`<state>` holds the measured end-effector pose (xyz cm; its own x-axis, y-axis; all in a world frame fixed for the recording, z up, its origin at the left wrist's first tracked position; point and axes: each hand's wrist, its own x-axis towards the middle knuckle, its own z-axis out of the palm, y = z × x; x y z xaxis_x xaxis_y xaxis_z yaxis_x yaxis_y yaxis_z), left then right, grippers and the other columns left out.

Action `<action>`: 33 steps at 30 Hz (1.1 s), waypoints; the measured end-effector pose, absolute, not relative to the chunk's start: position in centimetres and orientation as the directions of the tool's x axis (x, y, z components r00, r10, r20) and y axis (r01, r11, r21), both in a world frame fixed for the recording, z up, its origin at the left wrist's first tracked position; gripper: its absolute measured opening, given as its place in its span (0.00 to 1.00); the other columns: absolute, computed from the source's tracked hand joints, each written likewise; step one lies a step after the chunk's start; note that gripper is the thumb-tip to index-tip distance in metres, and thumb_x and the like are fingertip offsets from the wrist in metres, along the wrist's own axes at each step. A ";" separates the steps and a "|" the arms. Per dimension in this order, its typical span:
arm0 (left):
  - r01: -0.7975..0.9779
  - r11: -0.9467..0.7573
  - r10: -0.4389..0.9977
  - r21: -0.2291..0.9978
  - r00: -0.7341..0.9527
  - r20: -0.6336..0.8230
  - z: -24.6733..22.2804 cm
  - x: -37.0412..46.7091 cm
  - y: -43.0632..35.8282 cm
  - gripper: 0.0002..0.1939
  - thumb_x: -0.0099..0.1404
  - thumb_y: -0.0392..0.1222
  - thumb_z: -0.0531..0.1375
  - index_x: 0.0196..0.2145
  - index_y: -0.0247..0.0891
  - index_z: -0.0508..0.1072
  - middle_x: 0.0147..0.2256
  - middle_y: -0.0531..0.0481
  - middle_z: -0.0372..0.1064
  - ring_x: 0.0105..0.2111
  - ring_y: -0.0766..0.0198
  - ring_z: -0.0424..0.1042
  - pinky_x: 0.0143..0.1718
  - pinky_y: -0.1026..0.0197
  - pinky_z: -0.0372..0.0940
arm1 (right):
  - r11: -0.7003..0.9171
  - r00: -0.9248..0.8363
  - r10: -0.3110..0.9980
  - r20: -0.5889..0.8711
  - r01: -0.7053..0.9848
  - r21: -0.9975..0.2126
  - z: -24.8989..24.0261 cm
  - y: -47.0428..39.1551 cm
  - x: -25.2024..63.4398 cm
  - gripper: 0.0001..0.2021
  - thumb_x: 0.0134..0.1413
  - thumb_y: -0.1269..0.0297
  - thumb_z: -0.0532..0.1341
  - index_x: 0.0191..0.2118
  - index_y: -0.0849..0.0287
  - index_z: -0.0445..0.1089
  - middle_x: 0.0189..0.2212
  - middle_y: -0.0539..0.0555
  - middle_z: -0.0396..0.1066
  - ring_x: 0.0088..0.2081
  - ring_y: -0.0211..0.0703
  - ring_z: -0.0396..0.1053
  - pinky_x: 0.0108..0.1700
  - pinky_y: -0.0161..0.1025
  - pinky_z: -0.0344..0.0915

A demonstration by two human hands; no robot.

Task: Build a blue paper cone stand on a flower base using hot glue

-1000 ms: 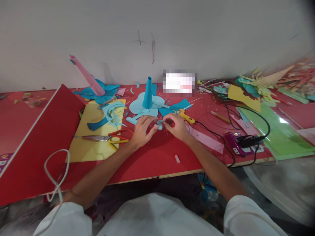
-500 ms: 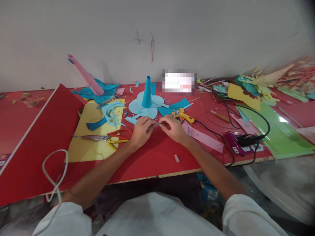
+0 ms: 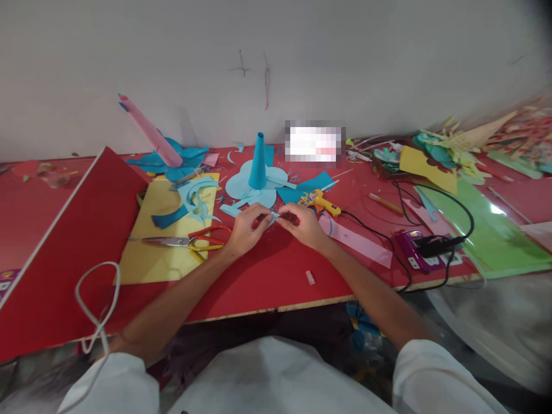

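My left hand (image 3: 250,229) and my right hand (image 3: 302,226) meet over the red table, each pinching one end of a small light blue paper piece (image 3: 275,217). Most of that piece is hidden by my fingers. Just beyond my hands, a blue paper cone (image 3: 257,164) stands upright on a light blue flower-shaped paper (image 3: 237,187). A yellow glue gun (image 3: 324,203) lies to the right of my right hand. Scissors (image 3: 185,242) with red and yellow handles rest open beside my left forearm, on a yellow sheet (image 3: 159,267).
A pink paper tube (image 3: 150,132) leans up from blue petals at the back left. A tilted red board (image 3: 73,241) stands at left. Pink paper strip (image 3: 362,244), purple power socket (image 3: 416,253) with black cables, and green sheet (image 3: 495,230) lie right. A small pinkish stub (image 3: 310,278) is near the edge.
My fingers have shifted and turned slightly, so more of the light blue paper piece shows between them. The things on the table stay where they were.
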<state>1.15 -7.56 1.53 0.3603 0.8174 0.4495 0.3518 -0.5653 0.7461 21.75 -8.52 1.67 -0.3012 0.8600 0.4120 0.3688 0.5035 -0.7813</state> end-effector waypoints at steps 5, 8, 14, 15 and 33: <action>0.312 -0.616 0.778 0.724 0.388 0.495 1.2 1.1 -7.5 0.15 0.77 0.49 0.56 0.38 0.39 0.75 0.36 0.47 0.75 0.38 0.61 0.73 0.44 0.57 0.67 | 0.522 -0.308 0.849 0.430 0.355 -0.776 1.9 -8.6 21.7 0.15 0.68 0.48 0.59 0.36 0.54 0.70 0.30 0.52 0.72 0.29 0.40 0.67 0.33 0.37 0.64; 0.303 -0.637 0.760 0.709 0.399 0.513 1.2 1.0 -7.5 0.13 0.77 0.47 0.55 0.38 0.39 0.75 0.36 0.47 0.75 0.38 0.61 0.73 0.44 0.57 0.67 | 0.522 -0.300 0.850 0.434 0.359 -0.773 2.1 -8.7 21.6 0.15 0.68 0.49 0.59 0.34 0.54 0.69 0.29 0.51 0.71 0.29 0.40 0.66 0.32 0.37 0.63; 0.334 -0.611 0.782 0.718 0.396 0.481 1.6 1.2 -7.7 0.15 0.77 0.52 0.55 0.38 0.39 0.73 0.35 0.47 0.73 0.37 0.60 0.72 0.43 0.56 0.67 | 0.527 -0.300 0.847 0.439 0.372 -0.764 2.3 -9.0 21.6 0.12 0.67 0.54 0.60 0.33 0.54 0.68 0.28 0.50 0.69 0.28 0.39 0.65 0.32 0.37 0.63; 0.336 -0.609 0.784 0.718 0.392 0.482 1.6 1.2 -7.8 0.15 0.76 0.53 0.56 0.38 0.40 0.73 0.35 0.47 0.72 0.37 0.60 0.71 0.42 0.56 0.67 | 0.532 -0.304 0.844 0.441 0.376 -0.759 2.3 -9.0 21.6 0.11 0.67 0.55 0.61 0.34 0.54 0.68 0.28 0.50 0.69 0.29 0.40 0.65 0.32 0.37 0.63; 0.356 -0.568 0.821 0.742 0.304 0.483 1.3 0.9 -7.4 0.17 0.75 0.55 0.58 0.35 0.40 0.74 0.34 0.48 0.73 0.35 0.61 0.71 0.41 0.57 0.68 | 0.567 -0.319 0.823 0.470 0.396 -0.722 2.1 -8.8 21.9 0.16 0.72 0.51 0.57 0.35 0.54 0.71 0.31 0.52 0.73 0.31 0.42 0.68 0.36 0.39 0.64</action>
